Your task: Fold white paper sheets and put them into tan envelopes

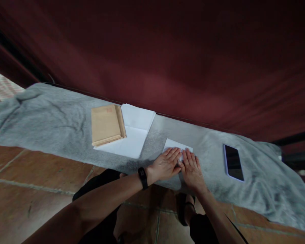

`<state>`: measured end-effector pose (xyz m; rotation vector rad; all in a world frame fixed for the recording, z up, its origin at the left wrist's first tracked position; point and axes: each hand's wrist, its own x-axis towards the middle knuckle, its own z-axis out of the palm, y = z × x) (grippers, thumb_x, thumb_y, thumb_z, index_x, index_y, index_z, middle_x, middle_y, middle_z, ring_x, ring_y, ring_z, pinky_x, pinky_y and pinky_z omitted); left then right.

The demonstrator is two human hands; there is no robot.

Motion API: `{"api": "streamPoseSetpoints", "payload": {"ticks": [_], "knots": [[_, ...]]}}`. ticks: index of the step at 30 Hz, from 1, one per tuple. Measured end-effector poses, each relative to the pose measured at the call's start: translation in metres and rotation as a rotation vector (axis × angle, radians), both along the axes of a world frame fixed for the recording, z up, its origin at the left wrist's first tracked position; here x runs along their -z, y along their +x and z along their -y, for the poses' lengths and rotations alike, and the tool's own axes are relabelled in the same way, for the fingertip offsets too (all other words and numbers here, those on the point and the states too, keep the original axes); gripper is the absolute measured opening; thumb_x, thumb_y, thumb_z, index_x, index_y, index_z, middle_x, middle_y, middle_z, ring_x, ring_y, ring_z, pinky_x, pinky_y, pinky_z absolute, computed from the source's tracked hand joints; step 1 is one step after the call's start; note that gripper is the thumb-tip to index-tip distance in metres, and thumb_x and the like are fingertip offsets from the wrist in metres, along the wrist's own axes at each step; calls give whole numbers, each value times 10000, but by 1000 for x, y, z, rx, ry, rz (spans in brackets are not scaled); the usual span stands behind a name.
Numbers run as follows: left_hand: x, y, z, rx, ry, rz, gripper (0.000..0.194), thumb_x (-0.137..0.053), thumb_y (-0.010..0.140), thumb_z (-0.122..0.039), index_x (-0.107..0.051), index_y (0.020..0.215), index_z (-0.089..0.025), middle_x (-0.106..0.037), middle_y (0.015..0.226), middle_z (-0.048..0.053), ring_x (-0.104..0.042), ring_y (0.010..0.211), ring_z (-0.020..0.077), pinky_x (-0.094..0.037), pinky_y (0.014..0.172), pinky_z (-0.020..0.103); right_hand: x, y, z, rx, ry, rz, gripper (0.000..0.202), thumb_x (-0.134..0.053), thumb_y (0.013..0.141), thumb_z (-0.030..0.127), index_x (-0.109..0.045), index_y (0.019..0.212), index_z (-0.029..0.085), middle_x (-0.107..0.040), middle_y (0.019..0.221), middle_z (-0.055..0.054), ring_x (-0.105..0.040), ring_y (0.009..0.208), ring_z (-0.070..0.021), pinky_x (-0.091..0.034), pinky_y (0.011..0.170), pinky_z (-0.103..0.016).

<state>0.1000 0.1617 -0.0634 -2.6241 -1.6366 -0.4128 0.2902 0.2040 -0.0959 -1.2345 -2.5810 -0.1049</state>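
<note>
A small white sheet of paper [175, 143], apparently folded, lies on the grey cloth [208, 152] in front of me. My left hand [167, 163] rests flat on its left part, fingers stretched out, with a black band [142, 177] on the wrist. Flat on the paper's right part lies my right hand [191, 168], its fingers extended too. The two hands nearly meet over the paper and hide its near portion. Left of them is a stack of brown envelopes [106, 122], partly on top of larger white sheets [136, 140] with a crease across them.
To the right, a phone [234, 162] with a dark screen and a pale purple case lies on the cloth. A dark red surface [155, 67] rises behind the cloth-covered bench. Brown floor tiles [35, 173] and my feet show below its front edge.
</note>
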Motion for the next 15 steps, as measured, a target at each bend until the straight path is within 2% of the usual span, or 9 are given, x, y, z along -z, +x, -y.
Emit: {"api": "streamPoseSetpoints", "payload": {"ticks": [7,15], "knots": [[1,-1,-17,-76,-59,26,609,-251,1053,-464,-367,1501,-69,-334,1605,155,-282,1501,229,-159,1235,393,2,0,2,38,8,-15,636,-326,1047,356,-97,1609,168,-277,1634,-148,-290,1489,-296,-268,1187,-518],[6,-5,-31,-186,-114,18,653,-239,1048,-497,-340,1523,-61,-290,1620,167,-218,1523,245,-143,1246,434,0,4,1,89,-17,-13,654,-322,1046,447,-190,1592,114,-348,1596,-179,-329,1467,-309,-271,1181,-512]]}}
